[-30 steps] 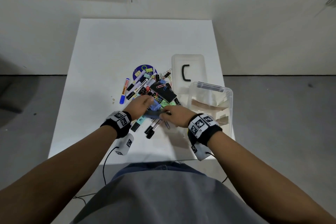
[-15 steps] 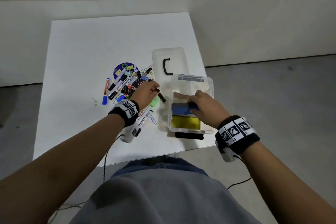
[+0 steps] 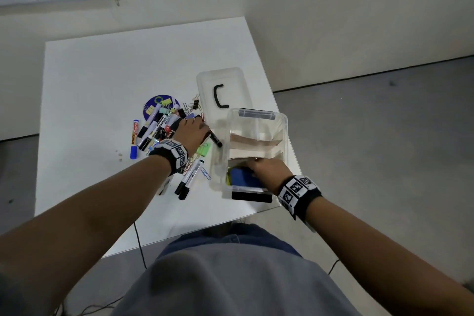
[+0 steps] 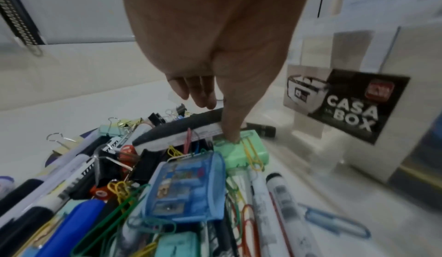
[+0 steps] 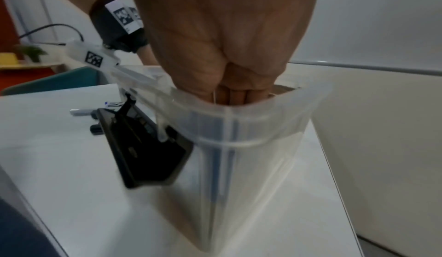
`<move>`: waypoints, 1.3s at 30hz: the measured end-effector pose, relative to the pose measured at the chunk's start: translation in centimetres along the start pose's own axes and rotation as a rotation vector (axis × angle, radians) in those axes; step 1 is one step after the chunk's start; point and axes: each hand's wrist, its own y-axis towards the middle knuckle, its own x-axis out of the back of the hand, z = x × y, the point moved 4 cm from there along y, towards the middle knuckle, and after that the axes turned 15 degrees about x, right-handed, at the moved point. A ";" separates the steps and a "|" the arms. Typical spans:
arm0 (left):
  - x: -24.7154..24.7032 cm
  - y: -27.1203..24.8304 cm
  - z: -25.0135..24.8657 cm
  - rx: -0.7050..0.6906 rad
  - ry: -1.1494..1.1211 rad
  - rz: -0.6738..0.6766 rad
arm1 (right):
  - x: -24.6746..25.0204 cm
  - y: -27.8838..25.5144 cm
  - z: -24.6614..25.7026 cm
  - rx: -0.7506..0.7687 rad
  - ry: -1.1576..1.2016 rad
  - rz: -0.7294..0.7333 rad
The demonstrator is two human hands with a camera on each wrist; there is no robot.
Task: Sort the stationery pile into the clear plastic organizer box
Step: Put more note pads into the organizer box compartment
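The clear plastic organizer box [image 3: 282, 126] is standing at the table's [image 3: 102, 72] right edge, its lid [image 3: 223, 90] lying flat just behind it. The right hand [image 3: 269, 168] is reaching down inside the box's near compartment, fingers lying on a blue pad [image 3: 243, 177] that is sitting over something yellow; the wrist view shows the fingers [image 5: 239, 94] bunched below the rim, but whether they are gripping or only pressing I cannot tell. Cardboard dividers [image 3: 254, 143] are partitioning the box beyond that compartment. The stationery pile [image 3: 164, 126] is sitting just left of the box: markers, binder clips, paper clips, a small blue case [image 4: 186, 185]. The left hand [image 3: 192, 131] is working over the pile's box-side edge, thumb [image 4: 229, 125] and fingers pinching a flat black-covered item [image 4: 177, 130], thumb tip touching a green block [image 4: 239, 153]. Judgement: the step in hand is seating the blue pad while the other hand is picking up the next piece. Most of the pile is remaining, so the task is looking early. Next move likely calls for withdrawing the right hand and lifting the black item free without dragging the tangled paper clips [image 4: 251, 153] along.
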 end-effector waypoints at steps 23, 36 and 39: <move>11.8 -4.8 2.1 0.248 -1.195 -0.035 | 10.6 4.7 2.2 -0.012 1.022 -0.410; 3.6 -4.1 -4.0 0.276 -1.172 0.614 | 7.8 -0.3 -1.8 -0.021 0.794 -0.223; 3.4 -3.3 -4.1 0.263 -1.257 0.572 | 8.8 -1.2 -2.1 -0.008 0.687 -0.172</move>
